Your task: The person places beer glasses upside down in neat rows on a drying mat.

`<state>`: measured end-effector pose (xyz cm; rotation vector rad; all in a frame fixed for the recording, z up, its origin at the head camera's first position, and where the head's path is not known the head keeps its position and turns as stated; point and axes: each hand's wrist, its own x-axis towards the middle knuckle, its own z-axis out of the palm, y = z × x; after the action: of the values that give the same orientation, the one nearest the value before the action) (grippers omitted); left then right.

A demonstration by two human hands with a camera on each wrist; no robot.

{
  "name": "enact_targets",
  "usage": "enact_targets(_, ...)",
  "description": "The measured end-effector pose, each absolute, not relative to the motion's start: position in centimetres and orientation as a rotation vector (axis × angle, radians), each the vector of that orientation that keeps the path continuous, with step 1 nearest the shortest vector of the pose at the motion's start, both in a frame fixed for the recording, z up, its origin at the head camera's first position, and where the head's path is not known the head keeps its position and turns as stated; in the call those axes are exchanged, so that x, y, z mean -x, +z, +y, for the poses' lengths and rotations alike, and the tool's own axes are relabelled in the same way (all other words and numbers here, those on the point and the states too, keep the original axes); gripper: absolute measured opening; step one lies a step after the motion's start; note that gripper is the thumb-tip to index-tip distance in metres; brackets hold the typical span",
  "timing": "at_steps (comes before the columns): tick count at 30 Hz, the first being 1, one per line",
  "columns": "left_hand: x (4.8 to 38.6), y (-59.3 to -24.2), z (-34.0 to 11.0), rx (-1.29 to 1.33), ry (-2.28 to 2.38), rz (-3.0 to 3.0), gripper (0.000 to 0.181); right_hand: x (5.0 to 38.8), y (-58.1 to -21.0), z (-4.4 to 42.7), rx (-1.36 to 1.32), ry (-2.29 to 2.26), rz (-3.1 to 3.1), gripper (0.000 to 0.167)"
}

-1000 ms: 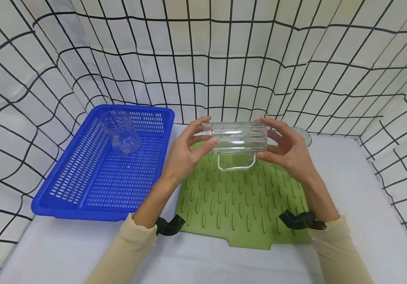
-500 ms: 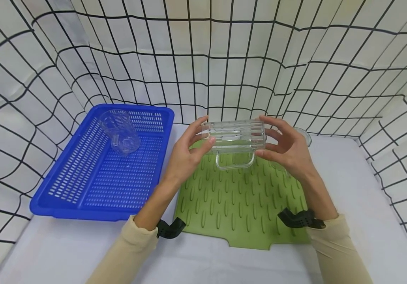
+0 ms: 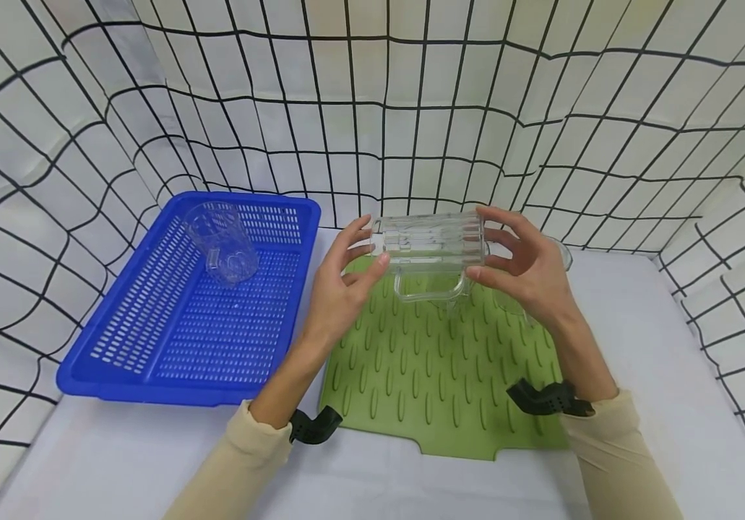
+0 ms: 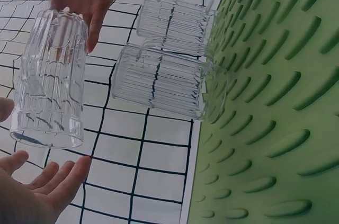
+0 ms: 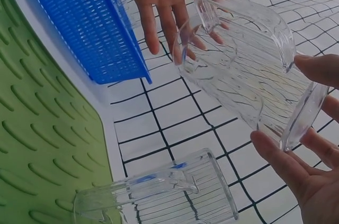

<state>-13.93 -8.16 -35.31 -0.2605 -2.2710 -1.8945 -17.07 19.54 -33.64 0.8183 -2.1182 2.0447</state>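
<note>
A clear glass mug (image 3: pixel 427 242) with ribbed sides lies horizontally in the air over the green mat (image 3: pixel 437 375), its handle toward me. My right hand (image 3: pixel 528 267) grips the base end, thumb and fingers spread around it in the right wrist view. At the rim end is my left hand (image 3: pixel 342 289); its fingers extend around the opening, with a small gap between fingertips and rim in the left wrist view. Two more glass mugs stand on the mat's far part: one mug (image 4: pixel 159 81) and another mug (image 4: pixel 175 15) beside it. The held mug and right hand partly hide them in the head view.
A blue perforated basket (image 3: pixel 216 393) stands on the left, with another glass mug (image 3: pixel 222 245) tilted inside its far end. Black wire grid panels (image 3: pixel 381 130) enclose the back and sides. White cloth (image 3: pixel 632 318) covers the table around the mat.
The held mug has risen slightly and turned a little about its length. My right hand has moved up slightly with it, while the left hand has shifted a little left.
</note>
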Motion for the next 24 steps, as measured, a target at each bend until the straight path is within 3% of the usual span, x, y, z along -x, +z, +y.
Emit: enact_targets(24,12.5,-39.4,-7.8,0.070,-1.847,-2.255,0.045,17.5,-33.3,18.0,-0.609,1.755,-2.324,0.077)
